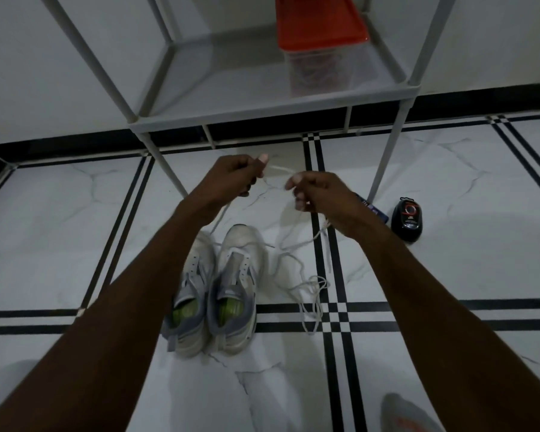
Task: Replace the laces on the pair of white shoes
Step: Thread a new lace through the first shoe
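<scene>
Two white and grey shoes stand side by side on the floor with no laces in their eyelets: the left shoe [191,294] and the right shoe [236,288]. Above and beyond them my left hand [234,177] and my right hand [317,194] each pinch a white lace [278,169] that is stretched between them. From both hands the lace hangs down toward the shoes. More loose white lace [309,291] lies tangled on the floor to the right of the shoes.
A grey metal rack [262,102] stands ahead, with a clear box with a red lid [321,45] on its shelf. A black shoe-polish container [407,218] and a dark blue item [371,207] lie right of the rack leg. Something grey with an orange marking [409,414] shows at the bottom right.
</scene>
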Available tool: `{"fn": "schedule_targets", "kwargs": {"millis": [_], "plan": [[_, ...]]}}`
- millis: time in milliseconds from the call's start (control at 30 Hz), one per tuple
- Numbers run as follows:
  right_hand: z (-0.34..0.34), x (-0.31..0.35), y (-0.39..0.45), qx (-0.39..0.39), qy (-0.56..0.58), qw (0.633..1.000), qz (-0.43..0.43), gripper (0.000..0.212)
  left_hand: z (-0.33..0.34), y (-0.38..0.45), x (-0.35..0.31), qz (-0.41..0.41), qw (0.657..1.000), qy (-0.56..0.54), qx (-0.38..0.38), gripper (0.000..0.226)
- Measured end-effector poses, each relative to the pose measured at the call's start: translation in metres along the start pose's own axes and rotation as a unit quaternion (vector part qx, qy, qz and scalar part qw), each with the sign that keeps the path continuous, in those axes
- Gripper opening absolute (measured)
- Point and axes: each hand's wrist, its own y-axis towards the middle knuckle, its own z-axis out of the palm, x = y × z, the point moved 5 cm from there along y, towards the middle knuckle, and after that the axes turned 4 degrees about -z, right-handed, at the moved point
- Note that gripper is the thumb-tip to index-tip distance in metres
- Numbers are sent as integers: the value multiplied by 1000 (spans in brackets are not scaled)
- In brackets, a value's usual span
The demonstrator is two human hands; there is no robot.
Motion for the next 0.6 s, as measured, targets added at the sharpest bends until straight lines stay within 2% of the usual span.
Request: {"fn": "schedule_targets", "kwargs": {"millis": [67, 100, 133, 167, 200, 267, 300, 367, 400, 467, 600], "plan": [[-40, -24, 1, -158, -9, 985, 71, 19, -16, -5, 10, -9, 1000, -22, -16, 37], [-63, -34, 0, -222, -93, 965, 105, 18, -24, -9, 16, -11, 999, -31, -22, 37], [-81, -39, -2, -245, -218, 935, 131, 17, -30, -12, 22, -13, 999, -33, -24, 37], [-87, -41, -3, -226, -320, 910, 136, 22, -34, -14, 27, -16, 999, -22, -21, 38], [-84, -42, -2, -186, -364, 905, 116, 35, -33, -16, 33, -19, 1000, 2, -13, 37], [-48, -34, 1, -67, -299, 951, 47, 66, -25, -17, 44, -27, 999, 47, 3, 36], [-22, -25, 0, 9, -252, 967, 18, 71, -17, -17, 47, -28, 998, 55, 12, 36], [23, -12, -3, 110, -166, 980, -1, 57, -6, -15, 51, -24, 998, 55, 12, 39], [36, -9, -2, 129, -148, 980, -12, 43, -4, -14, 51, -24, 998, 54, 6, 41], [42, -2, -3, 119, -164, 978, -43, 22, -6, -14, 52, -29, 998, 51, -2, 46], [18, -10, 3, 58, -193, 979, -20, 25, -20, -19, 55, -39, 999, 25, -4, 47]]}}
